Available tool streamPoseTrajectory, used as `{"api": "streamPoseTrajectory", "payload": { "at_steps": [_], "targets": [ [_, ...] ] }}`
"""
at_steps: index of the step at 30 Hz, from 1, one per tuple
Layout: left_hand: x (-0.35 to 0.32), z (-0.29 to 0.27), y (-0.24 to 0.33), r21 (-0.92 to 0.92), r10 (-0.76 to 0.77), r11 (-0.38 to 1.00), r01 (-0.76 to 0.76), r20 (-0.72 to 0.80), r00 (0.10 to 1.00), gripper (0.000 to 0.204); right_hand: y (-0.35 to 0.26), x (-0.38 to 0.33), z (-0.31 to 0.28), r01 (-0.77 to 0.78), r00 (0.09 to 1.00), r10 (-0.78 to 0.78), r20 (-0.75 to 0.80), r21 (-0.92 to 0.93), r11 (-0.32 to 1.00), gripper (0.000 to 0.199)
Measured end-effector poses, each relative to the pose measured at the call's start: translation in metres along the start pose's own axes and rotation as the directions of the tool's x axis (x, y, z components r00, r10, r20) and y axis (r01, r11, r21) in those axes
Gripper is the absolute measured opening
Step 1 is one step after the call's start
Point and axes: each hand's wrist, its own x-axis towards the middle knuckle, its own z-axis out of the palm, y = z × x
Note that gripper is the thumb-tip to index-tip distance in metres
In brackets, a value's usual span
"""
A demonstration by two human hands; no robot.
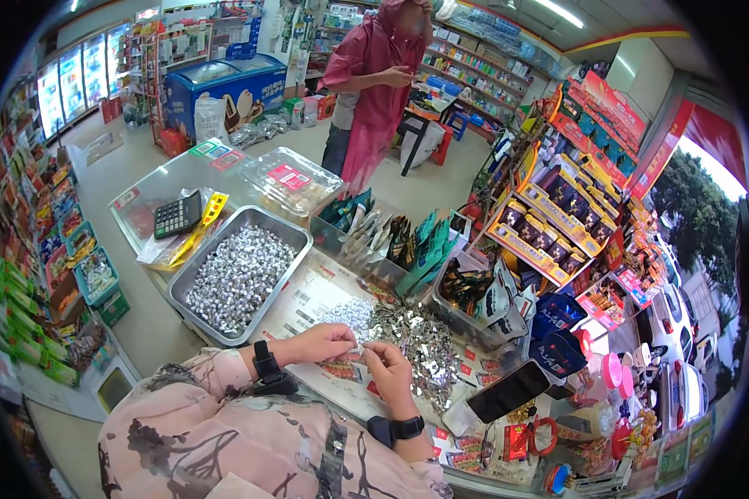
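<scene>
The left hand (324,341) and the right hand (384,366) meet over the counter (308,299). Their fingertips pinch one small shiny foil piece (359,353) between them. It is tiny, so its shape is hard to tell. Both wrists wear black bands, and the sleeves are soft pink cloth with dark marks.

Just past the hands lies a loose heap of crinkly silver wrappers (420,341), flat and bright. To the left stands a metal tray (193,274) with smooth, rounded corners, full of little silver-wrapped sweets (237,279). Behind it a black calculator (178,214) rests on a clear plastic bag. A dark flat phone (508,391) lies to the right.
</scene>
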Motion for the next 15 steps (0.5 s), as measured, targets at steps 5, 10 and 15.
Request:
{"api": "streamPoseTrajectory", "payload": {
  "at_steps": [5,10,15],
  "targets": [
    [0.0014,-0.0029,-0.0055,0.007,0.018,1.0,-0.018,-0.013,1.0,0.015,-0.0044,0.0016,0.0007,-0.041,0.999,0.041,0.018,0.012,0.999,0.014],
    [0.0009,-0.0021,-0.0044,-0.009,0.007,1.0,-0.007,-0.006,1.0,0.015,-0.0026,0.0005,0.0005,-0.016,1.0,0.016,0.001,-0.027,0.999,0.014],
    [0.0026,-0.0032,-0.0066,-0.003,0.006,1.0,-0.006,-0.006,1.0,0.015,-0.0008,0.0017,0.0004,-0.004,1.0,0.005,0.012,-0.047,0.999,0.015]
  ]
}}
